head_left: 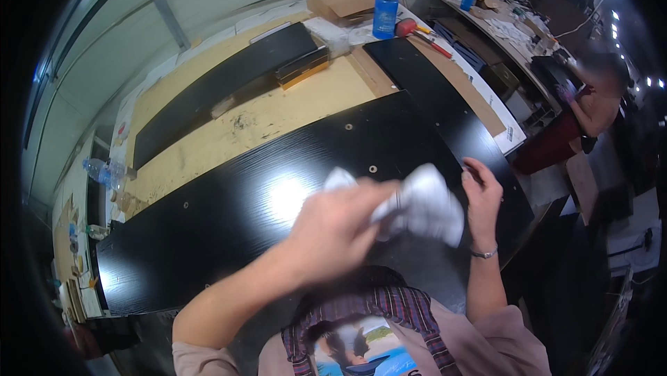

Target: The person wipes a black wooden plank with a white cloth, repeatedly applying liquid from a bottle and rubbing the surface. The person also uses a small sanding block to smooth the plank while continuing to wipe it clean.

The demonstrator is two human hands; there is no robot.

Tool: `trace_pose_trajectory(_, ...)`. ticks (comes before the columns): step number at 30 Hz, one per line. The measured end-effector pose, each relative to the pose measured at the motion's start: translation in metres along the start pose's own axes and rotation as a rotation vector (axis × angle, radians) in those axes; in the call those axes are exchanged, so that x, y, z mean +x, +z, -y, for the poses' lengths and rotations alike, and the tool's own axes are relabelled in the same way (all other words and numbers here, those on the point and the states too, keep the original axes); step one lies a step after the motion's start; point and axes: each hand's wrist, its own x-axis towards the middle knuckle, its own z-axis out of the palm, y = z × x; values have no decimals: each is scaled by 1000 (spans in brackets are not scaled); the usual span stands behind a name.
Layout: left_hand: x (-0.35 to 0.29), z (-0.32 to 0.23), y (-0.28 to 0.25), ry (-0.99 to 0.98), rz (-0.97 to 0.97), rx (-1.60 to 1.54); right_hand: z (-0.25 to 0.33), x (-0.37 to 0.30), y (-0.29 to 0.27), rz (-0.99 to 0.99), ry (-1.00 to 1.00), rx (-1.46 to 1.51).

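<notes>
Seemingly to leave its ends loose, the left hand (335, 222) is gripping a bunched white cloth (429, 202) above the wood-grained black panel (229, 227) lying beneath, while the right hand (483, 199), half-open and visibly empty, is curving beside the panel's edge, perhaps for steadying.

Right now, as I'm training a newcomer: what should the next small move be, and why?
I'd probably press the white cloth flat against the black wood-grain panel and wipe: the left hand grips it bunched over that surface, while the right hand, holding no cloth, is near the panel's right-hand edge.
</notes>
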Motion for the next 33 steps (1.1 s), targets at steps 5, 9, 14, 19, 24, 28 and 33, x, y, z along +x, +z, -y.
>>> trace_pose_trajectory(5,65,22,69,383,178,410,-94,15,17,109,-97,794)
trace_pose_trajectory(9,116,121,47,170,15,582,-32,8,40,-131,-162,51)
trace_pose_trajectory(14,138,134,20,-134,-81,487,-23,6,40,-171,-153,-31)
trace_pose_trajectory(19,124,86,55,364,23,302,-33,7,39,-220,-190,-21)
trace_pose_trajectory(24,133,117,18,81,-153,587,-43,7,42,-236,-220,-69)
trace_pose_trajectory(28,76,35,64,360,125,406,-47,9,45,-333,-335,-11)
trace_pose_trajectory(33,77,74,23,40,-102,582,-44,11,43,-316,-331,-14)
